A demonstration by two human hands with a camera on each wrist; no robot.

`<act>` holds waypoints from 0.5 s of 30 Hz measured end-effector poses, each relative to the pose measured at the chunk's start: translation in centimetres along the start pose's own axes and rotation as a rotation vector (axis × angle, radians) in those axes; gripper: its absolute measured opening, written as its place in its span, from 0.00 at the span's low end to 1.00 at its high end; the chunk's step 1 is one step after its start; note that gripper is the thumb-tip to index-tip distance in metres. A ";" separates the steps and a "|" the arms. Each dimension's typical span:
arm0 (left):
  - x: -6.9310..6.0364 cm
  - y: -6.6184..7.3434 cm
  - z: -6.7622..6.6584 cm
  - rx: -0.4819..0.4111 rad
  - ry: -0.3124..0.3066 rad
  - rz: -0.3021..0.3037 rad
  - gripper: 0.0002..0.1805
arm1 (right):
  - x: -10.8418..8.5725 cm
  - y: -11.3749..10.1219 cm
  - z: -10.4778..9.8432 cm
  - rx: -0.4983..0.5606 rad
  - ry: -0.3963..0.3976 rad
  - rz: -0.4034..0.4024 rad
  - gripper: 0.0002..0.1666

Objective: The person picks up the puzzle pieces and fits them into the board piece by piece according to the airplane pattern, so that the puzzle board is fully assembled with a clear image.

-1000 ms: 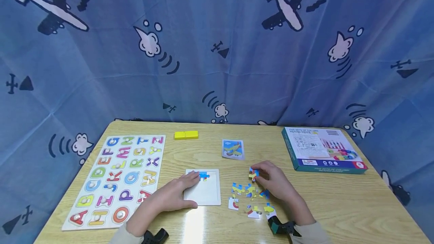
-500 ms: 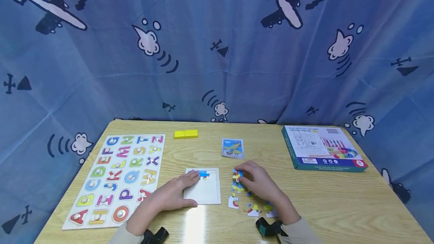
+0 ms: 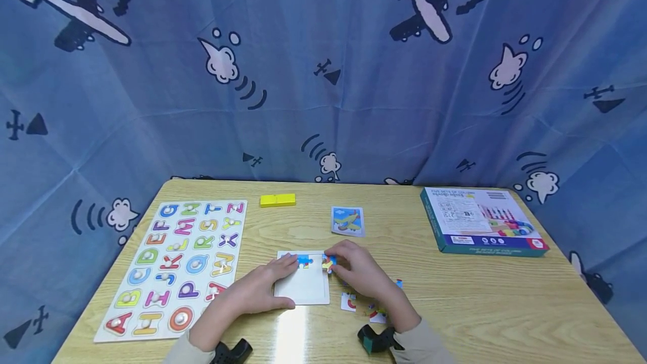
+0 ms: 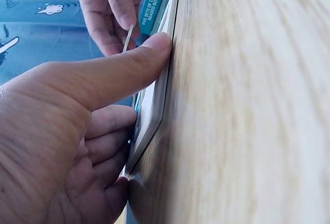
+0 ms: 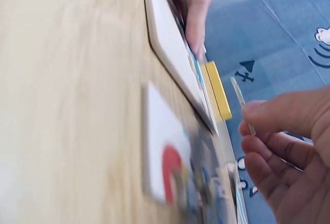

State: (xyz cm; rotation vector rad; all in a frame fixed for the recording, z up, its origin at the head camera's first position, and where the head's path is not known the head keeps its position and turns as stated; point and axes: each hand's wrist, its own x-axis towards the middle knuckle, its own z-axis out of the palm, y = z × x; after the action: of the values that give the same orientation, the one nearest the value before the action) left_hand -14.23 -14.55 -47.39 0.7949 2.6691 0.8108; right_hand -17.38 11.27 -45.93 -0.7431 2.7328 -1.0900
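Observation:
A white puzzle tray [image 3: 302, 288] lies at the table's middle, with joined blue pieces [image 3: 305, 262] along its top edge. My left hand [image 3: 260, 290] rests on the tray's left side, thumb at its lower edge and fingers near those pieces. Between thumb and fingers my right hand [image 3: 360, 268] pinches a blue, yellow and red piece [image 3: 328, 263] at the tray's upper right edge. In the right wrist view the pinched piece [image 5: 238, 92] is seen edge-on, off the table. Loose pieces [image 3: 348, 301] lie right of the tray, partly hidden under my right forearm.
An alphabet board [image 3: 167, 285] lies on the left. Behind the tray are a yellow block [image 3: 277, 200] and a picture card of a plane [image 3: 347, 221]. A flat box [image 3: 482, 222] lies at the back right, before a blue curtain [image 3: 323, 72].
My right hand has moved left with the pinched piece, from above the loose pieces to the tray's right edge. My left hand has stayed on the tray.

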 end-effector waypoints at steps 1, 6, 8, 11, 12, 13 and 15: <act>0.0 0.0 0.0 0.000 0.000 0.000 0.45 | 0.1 -0.1 0.2 -0.013 0.000 -0.010 0.16; 0.0 0.0 0.0 -0.001 0.001 0.005 0.45 | 0.8 -0.8 1.0 -0.072 0.012 -0.052 0.15; 0.0 0.0 0.0 0.001 0.007 0.015 0.45 | 1.0 -1.1 1.3 -0.074 0.016 -0.059 0.15; -0.1 -0.1 0.0 0.003 0.015 0.033 0.45 | 1.3 -1.4 1.7 -0.077 0.021 -0.058 0.15; -0.1 -0.1 0.0 0.004 0.018 0.036 0.45 | 1.5 -1.5 1.9 -0.087 0.024 -0.054 0.15; -0.1 -0.2 0.0 0.004 0.020 0.040 0.45 | 1.6 -1.6 2.1 -0.095 0.025 -0.046 0.15; 0.0 -0.2 0.0 0.004 0.019 0.038 0.45 | 1.7 -1.6 2.3 -0.126 0.028 -0.036 0.15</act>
State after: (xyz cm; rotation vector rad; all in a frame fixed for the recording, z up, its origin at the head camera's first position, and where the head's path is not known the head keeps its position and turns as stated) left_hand -14.28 -14.70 -47.46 0.8457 2.6811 0.8266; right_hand -17.59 8.01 -46.42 -0.8021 2.8437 -0.9485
